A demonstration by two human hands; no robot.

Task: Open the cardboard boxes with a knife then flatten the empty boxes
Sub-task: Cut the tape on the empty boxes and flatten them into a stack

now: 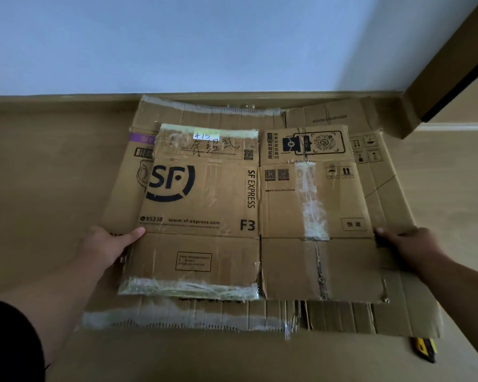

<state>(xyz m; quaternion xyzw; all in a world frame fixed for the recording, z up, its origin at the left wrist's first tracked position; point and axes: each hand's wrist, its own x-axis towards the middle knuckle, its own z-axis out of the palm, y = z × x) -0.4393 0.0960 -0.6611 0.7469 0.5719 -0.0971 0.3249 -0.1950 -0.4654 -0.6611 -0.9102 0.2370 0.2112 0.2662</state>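
Both our hands grip the flattened brown SF-printed cardboard box [202, 210]: left hand [108, 244] and right hand [409, 248] at its side edges, atop the larger flattened brown cardboard [398, 318] on the floor. Uneven grips could slide the stack askew. We count at least two flattened boxes and one yellow-black knife [424, 350].

The scene is dim and flat, with a cool, bluish cast on the wall [204, 42] and muted brown on the floor [39, 166]. Light is soft and diffuse; its source cannot be told. Shadows are faint, darkest under the cardboard [329, 271] edges. Clear tape [312, 199] shows pale glare. The wide lens bends lines near the edges, and the baseboard [66, 96] bows. Fine print is soft and partly unreadable; corners darken.
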